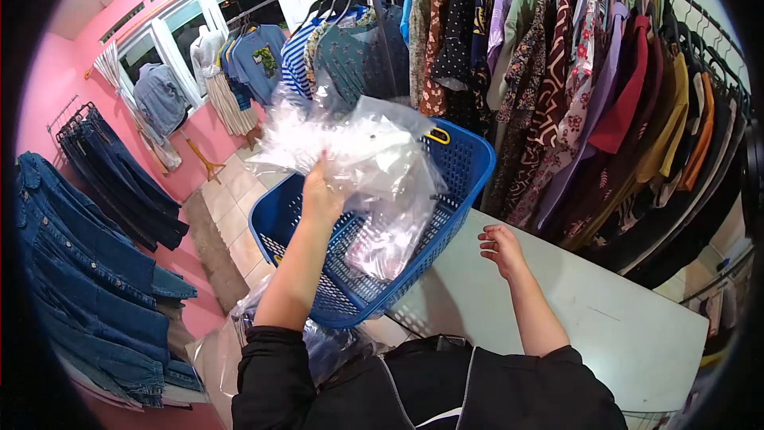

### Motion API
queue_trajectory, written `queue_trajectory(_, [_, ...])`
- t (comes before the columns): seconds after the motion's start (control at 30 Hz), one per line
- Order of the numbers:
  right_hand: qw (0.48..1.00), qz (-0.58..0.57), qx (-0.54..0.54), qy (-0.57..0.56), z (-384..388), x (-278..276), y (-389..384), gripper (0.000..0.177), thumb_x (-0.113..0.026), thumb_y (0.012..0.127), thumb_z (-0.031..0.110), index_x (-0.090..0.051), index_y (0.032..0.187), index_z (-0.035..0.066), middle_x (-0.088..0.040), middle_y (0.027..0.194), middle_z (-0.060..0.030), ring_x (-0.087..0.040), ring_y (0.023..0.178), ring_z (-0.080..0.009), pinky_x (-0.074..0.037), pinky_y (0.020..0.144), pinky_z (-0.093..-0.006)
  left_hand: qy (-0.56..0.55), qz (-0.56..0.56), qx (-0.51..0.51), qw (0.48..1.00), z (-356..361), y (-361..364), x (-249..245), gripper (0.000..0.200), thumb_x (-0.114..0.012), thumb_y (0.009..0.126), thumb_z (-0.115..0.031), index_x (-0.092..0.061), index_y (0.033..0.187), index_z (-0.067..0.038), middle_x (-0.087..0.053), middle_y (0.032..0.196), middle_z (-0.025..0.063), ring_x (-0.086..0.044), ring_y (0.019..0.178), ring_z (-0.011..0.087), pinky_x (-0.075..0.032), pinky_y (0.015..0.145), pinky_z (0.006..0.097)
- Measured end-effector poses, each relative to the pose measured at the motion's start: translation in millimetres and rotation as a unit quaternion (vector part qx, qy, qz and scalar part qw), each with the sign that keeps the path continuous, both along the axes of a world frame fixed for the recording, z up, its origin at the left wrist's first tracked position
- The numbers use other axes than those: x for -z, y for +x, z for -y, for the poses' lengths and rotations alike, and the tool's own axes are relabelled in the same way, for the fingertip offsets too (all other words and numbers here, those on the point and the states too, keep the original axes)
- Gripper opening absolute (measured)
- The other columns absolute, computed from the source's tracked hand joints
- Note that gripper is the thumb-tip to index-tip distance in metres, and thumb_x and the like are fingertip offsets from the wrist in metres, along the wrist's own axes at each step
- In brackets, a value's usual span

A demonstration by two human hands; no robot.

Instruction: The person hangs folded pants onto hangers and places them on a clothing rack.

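My left hand is closed around crumpled clear plastic bags, raised over the blue basket. The bags catch the light, and my fingers are partly hidden by them. Beneath, the perforated blue plastic basket has a yellow handle piece on its far rim and overlaps the end of the white table. Inside it lies a clear plastic packet with something pale pink in it, overlapping the bunch above in this view. To the right of the basket, my right hand hovers over the table, fingers apart and slightly bent, holding nothing.
Racks of hanging garments stand close behind the table and along the back. Denim clothes hang at the left. More clear plastic packaging sits beside my left elbow. Tiled floor shows past the basket.
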State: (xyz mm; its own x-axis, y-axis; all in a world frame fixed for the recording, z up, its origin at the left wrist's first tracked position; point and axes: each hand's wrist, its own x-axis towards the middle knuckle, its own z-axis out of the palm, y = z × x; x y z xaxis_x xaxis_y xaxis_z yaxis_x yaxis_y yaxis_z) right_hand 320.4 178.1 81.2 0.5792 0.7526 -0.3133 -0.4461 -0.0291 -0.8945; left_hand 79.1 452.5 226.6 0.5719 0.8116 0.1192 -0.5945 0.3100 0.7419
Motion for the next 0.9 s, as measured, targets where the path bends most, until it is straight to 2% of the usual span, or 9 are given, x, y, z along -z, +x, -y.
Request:
queue_trajectory(0.17, [1.000, -0.012, 0.022, -0.016, 15.5, 17.8, 4.4, 0.021, -0.052, 0.087, 0.019, -0.054, 0.105, 0.008, -0.061, 0.095, -0.0066, -0.057, 0.081, -0.0171, -0.048, 0.071, -0.0330, 0.034, 0.007, 0.066, 0.997, 22.9, -35.4, 2.1, 0.046, -0.050, 0.095, -0.030, -0.043, 0.134, -0.006, -0.053, 0.125, 0.0157, -0.057, 0.107, 0.0291, -0.048, 0.088, 0.0462])
queue_trajectory(0.3, [0.999, -0.018, 0.015, -0.034, 17.4, 29.0, 6.4, 0.021, -0.052, 0.087, 0.019, -0.054, 0.105, 0.008, -0.061, 0.095, -0.0063, -0.057, 0.081, -0.0170, -0.048, 0.072, -0.0332, 0.001, -0.228, 0.050, 0.972, 6.2, -81.4, 97.4, 0.050, -0.049, 0.095, -0.030, -0.036, 0.138, -0.007, -0.052, 0.128, 0.0150, -0.052, 0.114, 0.0312, -0.046, 0.092, 0.0477])
queue_trajectory(0.37, [0.999, -0.021, 0.011, -0.049, 13.7, 29.7, 5.4, 0.021, -0.052, 0.086, 0.018, -0.054, 0.105, 0.008, -0.061, 0.094, -0.0059, -0.057, 0.080, -0.0166, -0.048, 0.071, -0.0331, -0.106, -0.418, 0.111, 0.896, 24.1, -97.7, 87.3, 0.063, -0.052, 0.093, -0.039, -0.030, 0.141, -0.005, -0.038, 0.141, 0.0170, -0.038, 0.128, 0.0355, -0.033, 0.099, 0.0609])
queue_trajectory(0.47, [0.999, -0.005, 0.008, -0.042, 5.8, 20.4, 2.4, 0.021, -0.052, 0.085, 0.017, -0.054, 0.104, 0.009, -0.061, 0.093, -0.0050, -0.057, 0.079, -0.0164, -0.048, 0.071, -0.0331, -0.158, -0.530, 0.109, 0.826, 27.9, -101.8, 76.3, 0.077, -0.055, 0.088, -0.051, -0.028, 0.139, -0.001, -0.034, 0.142, 0.0220, -0.037, 0.127, 0.0431, -0.029, 0.102, 0.0589])
queue_trajectory(0.5, [0.999, -0.006, 0.007, -0.037, 2.0, 16.4, 2.2, 0.020, -0.053, 0.083, 0.015, -0.054, 0.102, 0.009, -0.061, 0.090, -0.0042, -0.057, 0.078, -0.0159, -0.048, 0.069, -0.0322, -0.149, -0.535, 0.117, 0.823, 32.4, -102.2, 63.6, 0.086, -0.057, 0.087, -0.050, -0.016, 0.144, 0.000, -0.017, 0.148, 0.0263, -0.027, 0.132, 0.0479, -0.021, 0.105, 0.0610])
queue_trajectory(0.6, [0.998, 0.039, -0.001, -0.044, -11.0, 3.3, -2.6, 0.023, -0.054, 0.082, 0.014, -0.053, 0.104, 0.008, -0.060, 0.092, -0.0054, -0.057, 0.078, -0.0154, -0.048, 0.067, -0.0315, -0.057, -0.527, 0.177, 0.829, 12.7, -118.9, 66.5, 0.090, -0.059, 0.087, -0.045, -0.006, 0.146, -0.002, -0.012, 0.150, 0.0260, -0.020, 0.135, 0.0464, -0.021, 0.106, 0.0605])
queue_trajectory(0.63, [0.996, 0.078, 0.004, -0.037, -15.0, 2.3, -5.0, 0.026, -0.054, 0.083, 0.014, -0.051, 0.107, 0.007, -0.060, 0.095, -0.0063, -0.057, 0.078, -0.0154, -0.049, 0.066, -0.0314, -0.036, -0.551, 0.061, 0.832, 18.0, -118.6, 68.5, 0.093, -0.057, 0.087, -0.044, -0.002, 0.145, 0.004, -0.005, 0.153, 0.0213, -0.010, 0.140, 0.0377, -0.012, 0.109, 0.0571])
queue_trajectory(0.8, [0.940, 0.334, 0.071, 0.008, -33.1, -12.8, -33.1, 0.042, -0.057, 0.083, 0.017, -0.043, 0.120, 0.004, -0.054, 0.107, -0.0109, -0.057, 0.076, -0.0152, -0.050, 0.060, -0.0298, 0.105, -0.479, 0.052, 0.870, 53.1, -140.8, -0.3, 0.079, -0.061, 0.087, -0.036, -0.020, 0.145, -0.002, -0.018, 0.152, 0.0148, -0.018, 0.140, 0.0265, -0.018, 0.111, 0.0437])
queue_trajectory(0.9, [0.982, 0.180, 0.054, 0.026, -44.0, -32.9, -49.2, 0.057, -0.062, 0.084, 0.021, -0.032, 0.129, 0.004, -0.052, 0.106, -0.0124, -0.057, 0.074, -0.0171, -0.052, 0.056, -0.0305, 0.254, -0.434, 0.007, 0.864, 70.4, -164.9, -21.1, 0.056, -0.058, 0.090, -0.022, -0.038, 0.138, -0.001, -0.032, 0.146, 0.0164, -0.026, 0.137, 0.0272, -0.020, 0.111, 0.0344])
